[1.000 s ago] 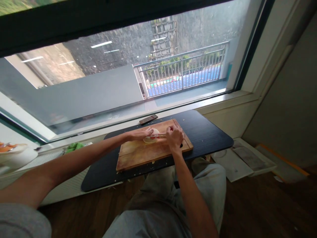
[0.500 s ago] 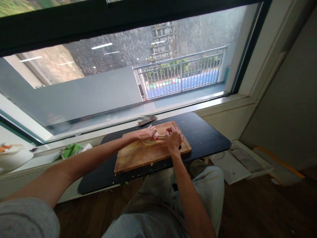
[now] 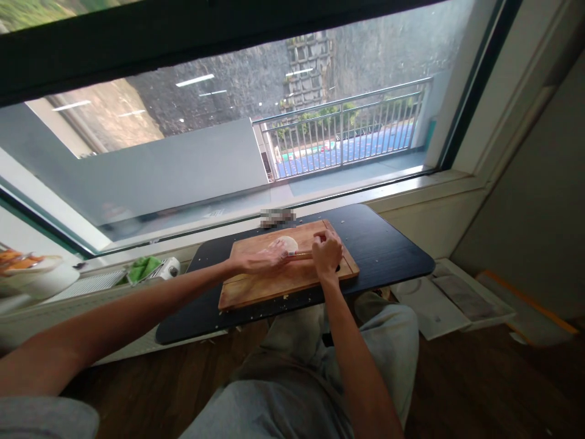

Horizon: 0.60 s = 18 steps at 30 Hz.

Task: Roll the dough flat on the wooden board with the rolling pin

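Note:
A pale, round flattened piece of dough (image 3: pixel 289 244) lies on the wooden cutting board (image 3: pixel 256 286). Just on my side of it is a thin rolling pin (image 3: pixel 302 255), set crosswise, with a small red-and-white patch near its left part. My right hand (image 3: pixel 327 251) is closed around the pin's right end. My left hand (image 3: pixel 267 257) lies flat, fingers stretched out, over the pin's left end and beside the dough's left edge. The palm hides that end of the pin, so its tip cannot be made out.
The board rests on a black table (image 3: pixel 388 250) with pale crumbs scattered over it. A blurred-out item (image 3: pixel 277 218) lies at the table's back edge by the window. To the left are a green cloth (image 3: pixel 142 269) and a white container (image 3: pixel 43 277). My legs are under the table's front edge.
Both hands have shifted the rolling pin toward me, and more of the dough's far side shows. My left hand has come lower across the board. The view has turned slightly left.

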### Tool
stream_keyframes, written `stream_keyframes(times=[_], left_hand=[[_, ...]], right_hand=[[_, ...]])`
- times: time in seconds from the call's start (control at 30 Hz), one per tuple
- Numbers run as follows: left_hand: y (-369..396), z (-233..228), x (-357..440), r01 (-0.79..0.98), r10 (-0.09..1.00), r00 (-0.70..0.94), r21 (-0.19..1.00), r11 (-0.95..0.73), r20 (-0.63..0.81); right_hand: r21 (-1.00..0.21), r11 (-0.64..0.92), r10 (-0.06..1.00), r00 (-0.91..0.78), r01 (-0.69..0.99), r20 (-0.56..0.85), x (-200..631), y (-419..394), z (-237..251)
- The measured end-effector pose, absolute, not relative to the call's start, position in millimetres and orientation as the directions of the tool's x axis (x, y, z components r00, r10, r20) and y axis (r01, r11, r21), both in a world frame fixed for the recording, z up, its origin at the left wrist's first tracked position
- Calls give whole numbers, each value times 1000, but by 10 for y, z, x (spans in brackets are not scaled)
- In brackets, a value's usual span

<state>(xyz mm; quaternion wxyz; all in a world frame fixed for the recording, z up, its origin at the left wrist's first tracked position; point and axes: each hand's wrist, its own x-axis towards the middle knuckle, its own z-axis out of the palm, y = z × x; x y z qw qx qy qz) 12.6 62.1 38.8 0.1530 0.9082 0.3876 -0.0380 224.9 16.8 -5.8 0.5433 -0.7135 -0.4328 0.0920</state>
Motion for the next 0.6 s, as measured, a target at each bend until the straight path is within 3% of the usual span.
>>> stream_keyframes(times=[0.2, 0.6], left_hand=[[547, 365, 108, 749, 710, 659, 312, -585, -250], [1017, 249, 217, 717, 696, 697, 168, -676, -175]], right_hand=[[-854, -24, 719, 602, 520, 347, 2261, 182, -83], [-840, -18, 750, 564, 542, 347, 2280, 123, -60]])
